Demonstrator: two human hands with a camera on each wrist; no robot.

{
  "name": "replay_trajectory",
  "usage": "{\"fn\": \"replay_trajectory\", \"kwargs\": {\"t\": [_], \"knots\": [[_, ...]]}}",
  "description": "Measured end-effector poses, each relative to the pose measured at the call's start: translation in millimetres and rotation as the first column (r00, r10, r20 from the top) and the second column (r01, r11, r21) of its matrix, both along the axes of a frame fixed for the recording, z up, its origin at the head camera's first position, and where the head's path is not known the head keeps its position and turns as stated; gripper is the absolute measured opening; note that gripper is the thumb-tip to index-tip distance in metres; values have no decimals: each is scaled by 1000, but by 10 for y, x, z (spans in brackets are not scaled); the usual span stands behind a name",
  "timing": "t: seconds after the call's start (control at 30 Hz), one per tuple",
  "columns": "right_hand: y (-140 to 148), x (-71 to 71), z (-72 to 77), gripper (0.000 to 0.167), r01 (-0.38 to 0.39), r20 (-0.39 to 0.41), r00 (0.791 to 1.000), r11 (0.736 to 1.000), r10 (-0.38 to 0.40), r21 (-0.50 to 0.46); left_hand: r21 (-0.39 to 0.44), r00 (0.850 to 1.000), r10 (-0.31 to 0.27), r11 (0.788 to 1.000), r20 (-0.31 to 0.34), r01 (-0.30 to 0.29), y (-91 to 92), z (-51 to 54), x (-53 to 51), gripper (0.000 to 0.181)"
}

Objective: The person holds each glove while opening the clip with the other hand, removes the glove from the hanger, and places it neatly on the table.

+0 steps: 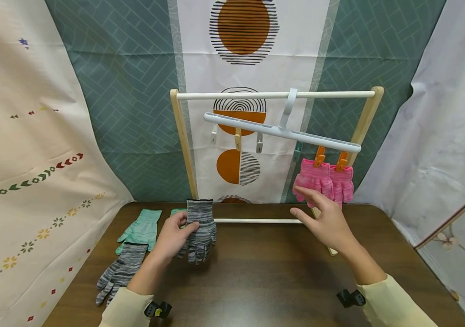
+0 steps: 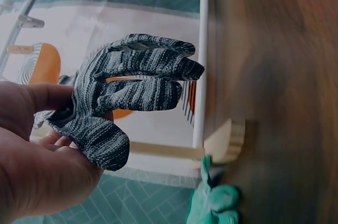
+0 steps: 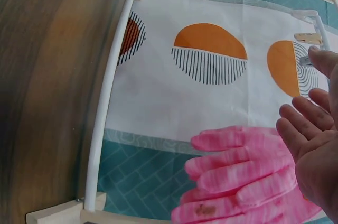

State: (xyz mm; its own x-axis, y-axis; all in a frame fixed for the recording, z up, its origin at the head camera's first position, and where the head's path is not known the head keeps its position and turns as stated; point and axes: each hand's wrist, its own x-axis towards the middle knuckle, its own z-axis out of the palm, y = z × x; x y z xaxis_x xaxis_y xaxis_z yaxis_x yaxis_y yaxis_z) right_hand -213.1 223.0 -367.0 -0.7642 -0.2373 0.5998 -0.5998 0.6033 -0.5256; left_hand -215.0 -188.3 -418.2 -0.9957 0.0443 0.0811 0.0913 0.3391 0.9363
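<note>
My left hand (image 1: 176, 236) pinches a grey-and-black striped knit glove (image 1: 200, 231) near its cuff, with the glove's fingers hanging down over the table. In the left wrist view that glove (image 2: 137, 81) spreads out beyond my thumb. My right hand (image 1: 328, 222) is raised with fingers extended and holds nothing, close beside a pair of pink gloves (image 1: 316, 177). Orange clothespins (image 1: 342, 161) fix the pink gloves to the right end of a light grey hanger (image 1: 281, 131), which tilts down to the right. In the right wrist view the pink gloves (image 3: 243, 176) hang below my fingers.
The hanger hooks over the top bar (image 1: 236, 96) of a wooden drying rack. Other clips, such as a beige one (image 1: 238, 139), hang along it. At the table's left lie a green glove (image 1: 144, 227) and another striped glove (image 1: 123, 270); more green shows behind my left hand.
</note>
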Motion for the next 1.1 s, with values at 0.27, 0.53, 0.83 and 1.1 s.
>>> {"fn": "replay_trajectory", "kwargs": {"t": [0.27, 0.53, 0.83, 1.1], "knots": [[47, 34, -60, 62, -15, 7, 1000, 1000, 15, 25, -30, 997, -14, 999, 75, 17, -235, -88, 80, 38], [105, 92, -112, 64, -67, 111, 992, 997, 63, 34, -82, 991, -34, 996, 131, 45, -423, -176, 189, 35], [145, 111, -165, 66, -56, 95, 994, 995, 48, 81, -105, 979, -46, 992, 198, 68, -573, -287, 333, 38], [150, 145, -181, 65, -44, 114, 993, 995, 33, 92, -198, 974, -54, 975, 220, 99, -631, -361, 394, 44]]}}
